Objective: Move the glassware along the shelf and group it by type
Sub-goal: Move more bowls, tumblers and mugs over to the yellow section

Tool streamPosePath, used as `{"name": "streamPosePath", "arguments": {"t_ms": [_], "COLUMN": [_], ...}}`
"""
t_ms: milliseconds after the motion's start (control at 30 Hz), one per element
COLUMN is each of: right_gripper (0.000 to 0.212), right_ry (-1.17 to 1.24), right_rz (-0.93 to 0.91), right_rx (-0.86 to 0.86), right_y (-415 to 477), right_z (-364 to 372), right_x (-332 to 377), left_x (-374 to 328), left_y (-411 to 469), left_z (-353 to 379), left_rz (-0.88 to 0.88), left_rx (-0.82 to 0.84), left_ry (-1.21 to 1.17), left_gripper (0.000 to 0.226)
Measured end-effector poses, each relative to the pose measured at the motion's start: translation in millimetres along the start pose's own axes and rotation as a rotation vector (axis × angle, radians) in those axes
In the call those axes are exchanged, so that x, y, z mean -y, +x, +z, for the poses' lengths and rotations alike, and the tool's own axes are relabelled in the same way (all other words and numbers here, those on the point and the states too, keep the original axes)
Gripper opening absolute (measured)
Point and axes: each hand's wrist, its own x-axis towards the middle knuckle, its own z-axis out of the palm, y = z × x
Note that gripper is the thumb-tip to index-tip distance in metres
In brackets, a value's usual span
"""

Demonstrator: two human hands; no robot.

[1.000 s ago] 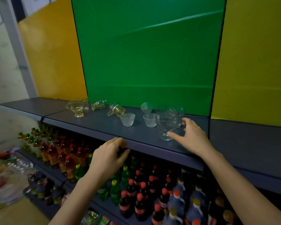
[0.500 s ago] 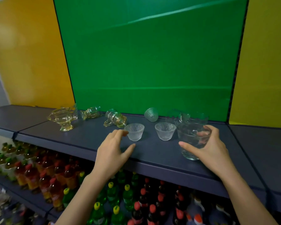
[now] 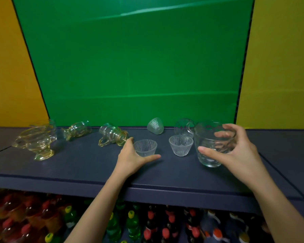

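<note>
Right grip (image 3: 235, 155) is wrapped round one upright clear tumbler (image 3: 207, 137) toward the shelf's (image 3: 77, 165) right end; a second tumbler (image 3: 183, 127) lies tipped behind. Left grip (image 3: 130, 159) cups the left ribbed cup (image 3: 145, 148) of three: another upright (image 3: 181, 145), one tipped (image 3: 155, 126). Further left are one yellowish footed dish (image 3: 37, 142) and two tipped yellowish mugs (image 3: 112, 135) (image 3: 77, 129).

Ribbed clear glass cup (image 3: 145, 147); smooth glass tumbler (image 3: 211, 146); matt shelf (image 3: 77, 162).
</note>
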Motion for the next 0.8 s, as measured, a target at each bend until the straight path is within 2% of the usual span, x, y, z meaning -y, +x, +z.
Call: {"name": "streamPosePath", "arguments": {"t_ms": [67,167,200,400,567,800], "right_gripper": [0.099,0.1,0.099,0.083,0.083,0.087], "right_ry": [-0.03,-0.05,-0.056,-0.081,-0.115,-0.211], "right_rz": [0.025,0.064,0.073,0.1,0.14,0.189], "right_rx": [-0.032,-0.075,-0.091,-0.171,-0.249,-0.405], "right_y": [-4,-10,-12,-30,-49,-74], "right_z": [8,16,18,16,-13,-95], "right_x": [3,7,8,6,5,-10], "left_x": [2,7,9,-3,-43,-111], "left_y": [6,12,13,4,-10,-40], "left_z": [-1,-4,-5,-9,11,76], "left_rz": [0.001,0.041,0.06,0.264,0.385,0.494], "left_rx": [0.026,0.045,0.036,-0.009,0.094,0.261], "left_ry": [-0.04,-0.074,-0.087,-0.162,-0.208,-0.291], "left_gripper": [0.099,0.065,0.061,0.066,0.066,0.067]}}
